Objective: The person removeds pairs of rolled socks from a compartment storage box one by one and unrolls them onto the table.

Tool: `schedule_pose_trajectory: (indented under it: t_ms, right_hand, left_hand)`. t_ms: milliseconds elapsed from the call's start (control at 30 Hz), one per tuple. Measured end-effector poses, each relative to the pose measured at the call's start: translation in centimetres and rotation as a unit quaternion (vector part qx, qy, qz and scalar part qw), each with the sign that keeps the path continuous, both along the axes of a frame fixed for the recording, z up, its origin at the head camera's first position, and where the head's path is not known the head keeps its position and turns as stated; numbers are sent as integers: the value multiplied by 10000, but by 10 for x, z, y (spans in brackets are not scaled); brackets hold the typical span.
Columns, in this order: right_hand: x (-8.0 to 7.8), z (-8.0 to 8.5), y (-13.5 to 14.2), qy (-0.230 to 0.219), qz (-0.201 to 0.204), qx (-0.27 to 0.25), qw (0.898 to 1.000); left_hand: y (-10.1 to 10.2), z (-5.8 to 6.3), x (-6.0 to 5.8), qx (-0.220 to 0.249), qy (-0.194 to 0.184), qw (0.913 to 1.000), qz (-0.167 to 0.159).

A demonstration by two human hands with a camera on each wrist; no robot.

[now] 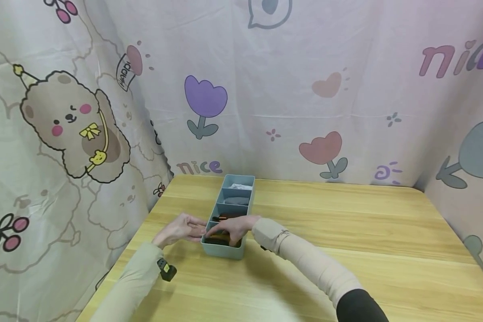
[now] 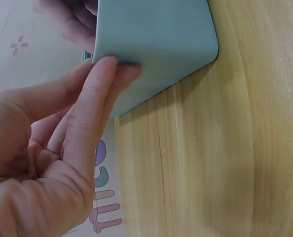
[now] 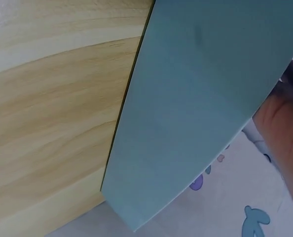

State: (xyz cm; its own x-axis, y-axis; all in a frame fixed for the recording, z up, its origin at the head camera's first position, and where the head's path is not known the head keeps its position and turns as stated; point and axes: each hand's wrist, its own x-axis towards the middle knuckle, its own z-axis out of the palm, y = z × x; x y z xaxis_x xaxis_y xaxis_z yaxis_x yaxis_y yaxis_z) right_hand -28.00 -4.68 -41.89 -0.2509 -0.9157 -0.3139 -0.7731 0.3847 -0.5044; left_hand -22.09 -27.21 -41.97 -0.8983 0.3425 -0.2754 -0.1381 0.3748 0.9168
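Observation:
A pale blue divided storage box point(image 1: 224, 252) stands lengthwise on the table, its short end facing me. My left hand point(image 1: 184, 228) is at its near left corner. In the left wrist view, the thumb and fingers of that hand point(image 2: 77, 128) pinch the upper edge of the box wall point(image 2: 156, 34). My right hand point(image 1: 236, 226) reaches over the right side into the nearest compartment. Its index finger and thumb spread over a dark item with orange-brown parts point(image 1: 217, 241); the fingertips are partly hidden, so its grip is unclear. The right wrist view shows mostly the box's side wall point(image 3: 196, 108).
Farther compartments hold a dark item with orange point(image 1: 225, 218), a grey folded-looking item point(image 1: 236, 201) and a white crumpled item point(image 1: 240, 186). The wooden table point(image 1: 346, 223) extends to the right. A printed curtain point(image 1: 265, 89) hangs behind the table and along its left side.

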Motion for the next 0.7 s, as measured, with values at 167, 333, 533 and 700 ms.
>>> schedule_pose_trajectory:
  t_ms: [167, 333, 533, 700]
  right_hand:
    - [4, -3, -2, 298, -64, 203, 9993]
    - [6, -4, -2, 426, -127, 230, 9987]
    - [7, -7, -3, 566, -112, 182, 9982]
    - [6, -9, -3, 604, -56, 67, 9981]
  left_hand:
    - [1, -1, -1, -25, -29, 10000, 47]
    - [1, -2, -1, -33, -14, 10000, 56]
    - [0, -2, 1, 32, 9, 10000, 10]
    - [0, -1, 2, 0, 45, 10000, 33]
